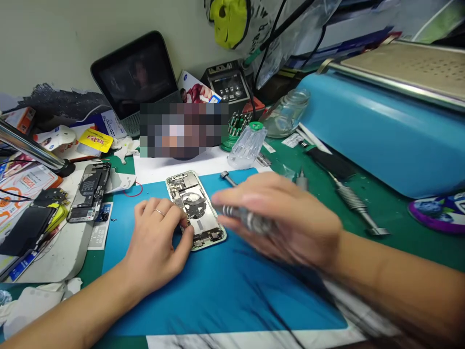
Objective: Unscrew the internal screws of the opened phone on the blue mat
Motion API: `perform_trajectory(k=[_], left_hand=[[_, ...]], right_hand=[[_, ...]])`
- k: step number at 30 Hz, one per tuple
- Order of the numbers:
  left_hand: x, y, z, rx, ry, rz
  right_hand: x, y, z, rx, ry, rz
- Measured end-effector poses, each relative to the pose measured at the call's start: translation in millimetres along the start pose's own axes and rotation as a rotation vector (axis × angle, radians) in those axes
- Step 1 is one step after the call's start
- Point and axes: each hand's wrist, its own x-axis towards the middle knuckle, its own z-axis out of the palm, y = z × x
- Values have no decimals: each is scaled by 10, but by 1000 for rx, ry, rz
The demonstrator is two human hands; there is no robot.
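Observation:
An opened phone [195, 208] with its insides showing lies on a blue work mat [225, 286]. My left hand [160, 237], a ring on one finger, rests on the mat with its fingertips pressed against the phone's left edge. My right hand [279, 218] is blurred by motion and is closed round a metal screwdriver [247, 218], whose tip points toward the phone's right side.
A second opened phone [90, 191] lies at the left by dark parts [32, 223]. Behind stand a tablet [136, 77], a screwdriver set [238, 128], a clear bottle [248, 144] and a glass jar [286, 112]. A blue machine [381, 131] fills the right, with tools [348, 194] before it.

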Motion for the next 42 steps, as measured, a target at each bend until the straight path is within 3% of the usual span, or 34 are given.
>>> perform_trajectory(k=[2, 6, 11, 17, 20, 22, 27, 32, 37, 42], left_hand=[[-23, 7, -4, 41, 19, 48], [-60, 24, -19, 70, 40, 142], [-113, 56, -37, 62, 49, 317], [-197, 186, -66, -69, -110, 570], [-264, 307, -48, -102, -194, 575], [-332, 376, 12, -14, -187, 607], [-516, 422, 230, 195, -55, 628], [-541, 402, 250, 327, -196, 616], [-513, 407, 214, 324, -257, 605], [-519, 388, 219, 351, -246, 621]], right_hand=[[34, 132, 40, -16, 93, -1], [72, 280, 97, -128, -34, 3], [95, 236, 83, -272, -234, -15], [97, 170, 102, -373, -444, 112], [49, 179, 145, -417, -532, 145], [10, 190, 169, -439, -549, 140], [-18, 182, 173, -451, -594, 85], [56, 184, 104, -424, -552, 112], [96, 241, 31, -572, -519, 312], [86, 288, 52, -570, -649, 473]])
